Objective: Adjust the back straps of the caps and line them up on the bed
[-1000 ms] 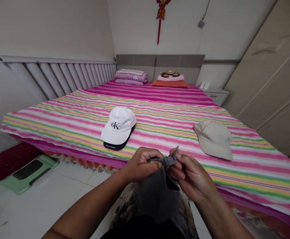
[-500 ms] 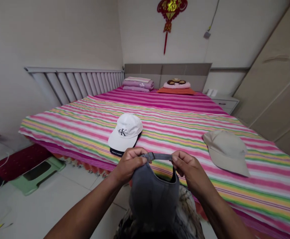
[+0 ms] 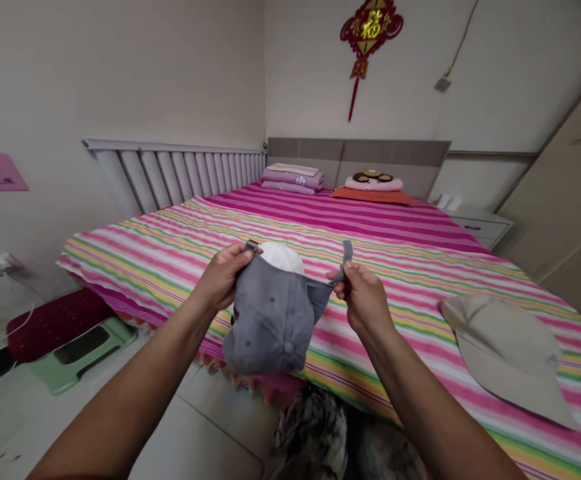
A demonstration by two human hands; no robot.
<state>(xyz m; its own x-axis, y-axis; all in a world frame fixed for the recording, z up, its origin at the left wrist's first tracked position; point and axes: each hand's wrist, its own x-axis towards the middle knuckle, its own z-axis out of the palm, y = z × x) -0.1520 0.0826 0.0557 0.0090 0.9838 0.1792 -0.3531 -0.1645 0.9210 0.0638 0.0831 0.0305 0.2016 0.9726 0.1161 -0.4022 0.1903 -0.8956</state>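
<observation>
A grey baseball cap (image 3: 270,320) hangs between my two hands over the near edge of the bed, its back opening at the top. My left hand (image 3: 228,270) pinches the cap's left back corner, where a metal buckle shows. In my right hand (image 3: 363,290) is the loose strap (image 3: 347,252), its free end sticking up above my fingers. Strap and buckle are apart. A white cap (image 3: 283,257) lies on the bed behind the grey one, mostly hidden by it. To the right, a beige cap (image 3: 510,353) rests on the striped sheet.
The bed, under a striped sheet (image 3: 160,233), fills the middle. Folded purple bedding (image 3: 290,179) and a pink pillow (image 3: 370,182) lie at the headboard. A green stool (image 3: 85,353) stands on the floor at left, against a dark red roll (image 3: 55,327). A white nightstand (image 3: 480,223) is at back right.
The strap has come out of the buckle, and my hands have moved apart. The grey cap has risen and shifted left, covering most of the white cap. The view has turned slightly left.
</observation>
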